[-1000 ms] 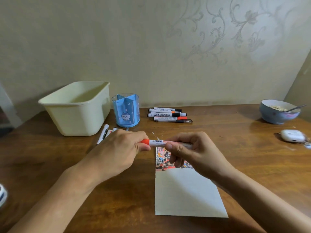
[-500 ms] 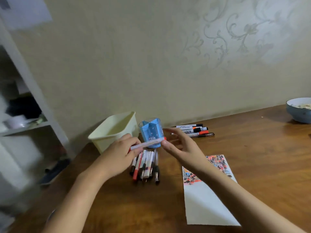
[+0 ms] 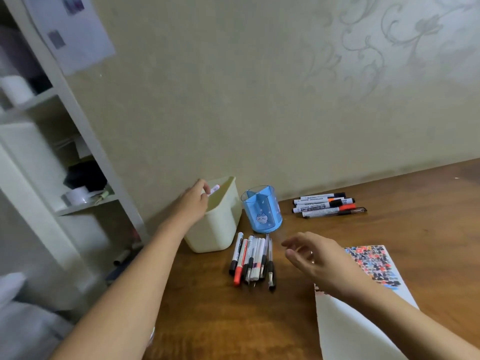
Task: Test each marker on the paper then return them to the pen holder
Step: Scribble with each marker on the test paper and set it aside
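Spreading across the lower part of the view, your wooden desk [image 3: 389,203] meets a pale patterned wall. A cream plastic bin [image 3: 218,229] stands at its left end, with a blue pen holder [image 3: 262,211] just to the right of it. A sheet of paper [image 3: 363,328], scribbled with colour at its far end, lies under your right forearm. Between holder and paper rests a loose bundle of markers [image 3: 250,261]; another group of markers [image 3: 324,205] lies near the wall. Your left hand [image 3: 193,201] pinches a white marker [image 3: 214,190] above the bin's opening. Your right hand [image 3: 314,258] hovers with fingers relaxed, holding nothing.
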Tool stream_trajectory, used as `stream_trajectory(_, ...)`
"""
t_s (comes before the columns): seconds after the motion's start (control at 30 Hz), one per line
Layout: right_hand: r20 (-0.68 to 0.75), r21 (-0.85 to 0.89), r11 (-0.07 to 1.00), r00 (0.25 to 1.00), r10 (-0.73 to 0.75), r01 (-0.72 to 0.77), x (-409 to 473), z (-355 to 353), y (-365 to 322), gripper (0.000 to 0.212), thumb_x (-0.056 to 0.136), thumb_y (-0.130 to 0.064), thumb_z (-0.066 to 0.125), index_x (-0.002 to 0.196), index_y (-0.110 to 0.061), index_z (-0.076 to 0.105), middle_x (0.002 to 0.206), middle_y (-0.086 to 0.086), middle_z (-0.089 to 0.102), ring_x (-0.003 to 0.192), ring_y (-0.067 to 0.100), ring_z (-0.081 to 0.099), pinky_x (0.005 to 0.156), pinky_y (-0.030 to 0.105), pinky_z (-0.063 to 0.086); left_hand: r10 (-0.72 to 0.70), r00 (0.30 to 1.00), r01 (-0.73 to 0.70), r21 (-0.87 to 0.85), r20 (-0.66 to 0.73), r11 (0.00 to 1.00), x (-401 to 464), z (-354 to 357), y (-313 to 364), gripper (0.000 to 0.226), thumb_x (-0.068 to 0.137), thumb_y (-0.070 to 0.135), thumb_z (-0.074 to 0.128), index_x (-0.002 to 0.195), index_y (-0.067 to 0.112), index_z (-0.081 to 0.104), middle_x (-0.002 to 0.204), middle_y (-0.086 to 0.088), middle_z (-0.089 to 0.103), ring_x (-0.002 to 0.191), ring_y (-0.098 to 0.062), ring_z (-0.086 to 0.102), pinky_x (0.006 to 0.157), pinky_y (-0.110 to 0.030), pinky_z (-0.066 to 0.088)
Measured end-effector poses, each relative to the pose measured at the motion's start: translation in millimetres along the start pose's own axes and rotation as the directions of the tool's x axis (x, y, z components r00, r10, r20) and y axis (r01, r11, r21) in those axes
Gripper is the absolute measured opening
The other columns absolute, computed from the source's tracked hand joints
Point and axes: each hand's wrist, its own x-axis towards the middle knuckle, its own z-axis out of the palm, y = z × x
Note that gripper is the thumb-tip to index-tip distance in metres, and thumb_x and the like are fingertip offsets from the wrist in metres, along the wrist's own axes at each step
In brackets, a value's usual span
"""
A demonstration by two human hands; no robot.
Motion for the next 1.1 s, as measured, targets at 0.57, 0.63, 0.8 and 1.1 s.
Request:
stream_trajectory(0.57, -0.046, 0.021, 0.996, 0.995, 0.086, -0.085, 10, -6, 16, 0.021, 0.099, -0.030, 0.058, 0.117, -0.034, 0.068, 0.105, -0.020, 0.067, 0.093, -0.001, 0.064, 0.084, 0.026, 0.057, 0.125, 0.989, -0.126, -0.016, -0.073, 0.992, -1, 25, 16, 0.026, 0.099, 0.028, 0.047, 0.122, 0.026, 0.060, 0.121, -0.004, 0.047, 0.122, -0.023, 0.039, 0.101, -0.036, 0.035)
stream_trajectory(0.63, -0.060, -0.002, 0.995, 0.993, 0.104, -0.105, 11, -9, 18, 0.021, 0.099, -0.029, 0.058, 0.117, -0.033, 0.069, 0.106, -0.019, 0.067, 0.093, 0.000, 0.063, 0.083, 0.026, 0.057, 0.228, 0.968, -0.235, -0.059, -0.106, 0.970, -27, 33, 39, 0.026, 0.099, 0.028, 0.050, 0.122, 0.027, 0.060, 0.118, 0.001, 0.045, 0.119, -0.017, 0.038, 0.100, -0.031, 0.033)
stream_trajectory(0.8, -0.089, -0.072, 0.986, 0.985, 0.144, -0.151, 15, -18, 27, 0.021, 0.098, -0.028, 0.058, 0.116, -0.030, 0.069, 0.106, -0.017, 0.068, 0.091, 0.001, 0.063, 0.081, 0.024, 0.056, 0.433, 0.883, -0.394, -0.219, 0.178, 0.893, -95, 74, 76, 0.034, 0.095, 0.042, 0.057, 0.129, 0.040, 0.056, 0.114, 0.017, 0.042, 0.117, -0.002, 0.033, 0.104, -0.024, 0.029)
stream_trajectory(1.1, -0.180, -0.219, 0.940, 0.957, 0.226, -0.263, 17, -42, 55, 0.029, 0.097, -0.024, 0.059, 0.126, -0.027, 0.064, 0.114, -0.012, 0.067, 0.099, 0.005, 0.061, 0.088, 0.029, 0.056, 0.449, 0.640, -0.423, -0.201, 0.623, 0.883, -126, 92, 76, 0.094, 0.070, 0.091, 0.046, 0.151, 0.049, 0.022, 0.152, 0.029, 0.015, 0.141, 0.003, 0.009, 0.120, -0.036, 0.019)
